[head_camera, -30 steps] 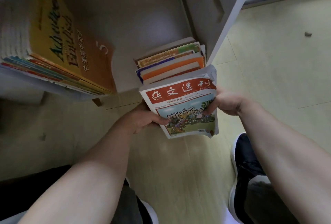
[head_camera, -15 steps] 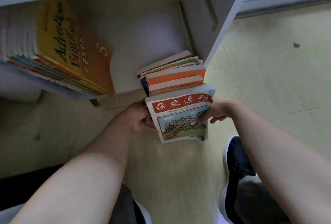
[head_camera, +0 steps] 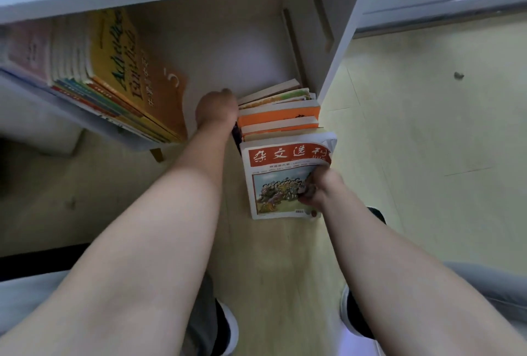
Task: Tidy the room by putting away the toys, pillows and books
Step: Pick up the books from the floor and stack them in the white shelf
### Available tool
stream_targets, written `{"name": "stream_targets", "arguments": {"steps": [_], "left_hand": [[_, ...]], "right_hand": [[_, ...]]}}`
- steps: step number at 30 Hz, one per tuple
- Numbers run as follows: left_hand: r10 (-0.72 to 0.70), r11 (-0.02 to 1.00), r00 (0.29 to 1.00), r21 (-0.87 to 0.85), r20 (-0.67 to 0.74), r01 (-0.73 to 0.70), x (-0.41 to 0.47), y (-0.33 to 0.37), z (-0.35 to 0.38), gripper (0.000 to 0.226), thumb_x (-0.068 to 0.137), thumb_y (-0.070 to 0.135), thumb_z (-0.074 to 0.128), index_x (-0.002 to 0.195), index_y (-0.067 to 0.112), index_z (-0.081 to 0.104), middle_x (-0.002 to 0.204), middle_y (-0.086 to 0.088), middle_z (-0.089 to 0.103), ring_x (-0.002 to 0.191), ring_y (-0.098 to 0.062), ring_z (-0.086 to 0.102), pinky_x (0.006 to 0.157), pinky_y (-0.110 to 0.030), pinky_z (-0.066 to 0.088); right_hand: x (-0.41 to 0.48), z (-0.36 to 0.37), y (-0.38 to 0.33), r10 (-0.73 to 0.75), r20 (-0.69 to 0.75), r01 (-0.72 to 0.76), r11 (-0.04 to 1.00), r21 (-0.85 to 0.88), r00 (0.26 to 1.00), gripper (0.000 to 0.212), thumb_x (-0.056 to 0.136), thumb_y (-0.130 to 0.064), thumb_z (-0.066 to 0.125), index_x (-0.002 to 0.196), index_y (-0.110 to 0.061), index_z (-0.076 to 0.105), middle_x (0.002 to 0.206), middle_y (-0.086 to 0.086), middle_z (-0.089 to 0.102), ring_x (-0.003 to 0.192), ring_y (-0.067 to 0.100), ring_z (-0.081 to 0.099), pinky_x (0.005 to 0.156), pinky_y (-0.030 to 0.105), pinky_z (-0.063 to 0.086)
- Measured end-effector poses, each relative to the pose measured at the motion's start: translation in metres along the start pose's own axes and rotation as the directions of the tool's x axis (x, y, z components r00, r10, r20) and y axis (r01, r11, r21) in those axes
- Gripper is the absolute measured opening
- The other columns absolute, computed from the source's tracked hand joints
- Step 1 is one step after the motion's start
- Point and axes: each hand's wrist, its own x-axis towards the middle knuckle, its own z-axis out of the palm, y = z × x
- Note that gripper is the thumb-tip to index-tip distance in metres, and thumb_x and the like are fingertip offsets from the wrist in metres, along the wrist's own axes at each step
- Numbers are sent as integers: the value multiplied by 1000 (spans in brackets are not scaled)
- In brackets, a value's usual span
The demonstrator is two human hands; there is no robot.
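I am working on the books part of the tidying, slotting the red-banded book in as the frontmost of the row of books at the right end of the shelf. The row is standing hard against the bookcase's side wall. The red-banded book is jutting past the shelf's front edge, over the floor, its cover facing me. My right hand is gripping its right edge, thumb curled onto the cover picture. My left hand is lying against the row's left side, reaching deep into the shelf; I cannot tell how far its fingers are open, since the back of the hand is hiding them. A batch of textbooks is leaning at the left end, well apart. Next, I judge, the move calls for pushing the red-banded book inward until flush while bracing the row so nothing is toppling left.
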Motion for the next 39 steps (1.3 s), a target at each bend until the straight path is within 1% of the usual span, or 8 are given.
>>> {"name": "stream_targets", "arguments": {"steps": [4,7,14,22,28,31,34,39], "left_hand": [[274,895,915,270,296,-355,-13,6,8,64,97,73,35,94,21,72,94,1,75,88,-21,72,85,-35,55],[335,771,839,387,428,-505,-13,5,12,65,80,86,51,110,31,69,100,10,71,89,-15,68,83,-31,55],[305,669,744,423,594,-611,-22,-1,15,65,73,71,75,120,29,59,111,9,64,101,-16,61,84,-28,47],[259,633,680,411,686,-656,-48,-19,13,75,69,58,86,130,30,53,118,9,61,107,-15,58,89,-27,45],[332,655,670,349,664,-671,-67,-42,6,88,72,66,80,146,30,48,139,4,61,123,-20,58,107,-34,46],[352,642,677,359,646,-677,-78,-44,4,96,60,82,71,140,32,54,133,6,65,118,-20,62,102,-36,50],[344,610,684,400,643,-683,-82,-47,6,114,44,95,55,139,31,53,134,2,65,116,-22,62,101,-39,51],[258,534,657,463,708,-708,-94,-48,3,122,53,95,57,153,27,38,150,-4,51,132,-28,53,110,-40,44]], "right_hand": [[-16,1,8,82,207,-144,941,306,975,51,96,-43,42,125,-12,70,122,23,70,112,49,66,95,71,46],[-18,-2,12,78,216,-166,889,427,973,59,92,-53,36,122,-15,71,126,25,66,121,54,55,93,85,30],[-27,-7,7,96,225,-180,903,390,970,62,90,-53,37,126,-16,70,129,24,65,126,51,51,95,79,34],[-72,-24,4,25,199,-109,899,424,980,40,99,-35,42,121,-13,67,112,19,66,97,40,59,90,58,47],[-105,-36,4,-44,131,-1,946,323,990,43,103,-48,44,96,-11,63,99,15,63,92,38,60,105,62,44],[-124,-43,3,-129,164,106,984,142,978,50,99,-56,53,86,-10,64,76,16,72,80,35,63,92,52,53],[-128,-47,9,-243,133,267,942,-204,961,29,89,-37,75,99,-11,67,97,13,72,77,29,66,79,43,58],[-132,-54,16,-361,107,373,843,-387,926,49,80,-9,75,126,-10,58,110,12,67,93,29,70,82,47,63]]}}
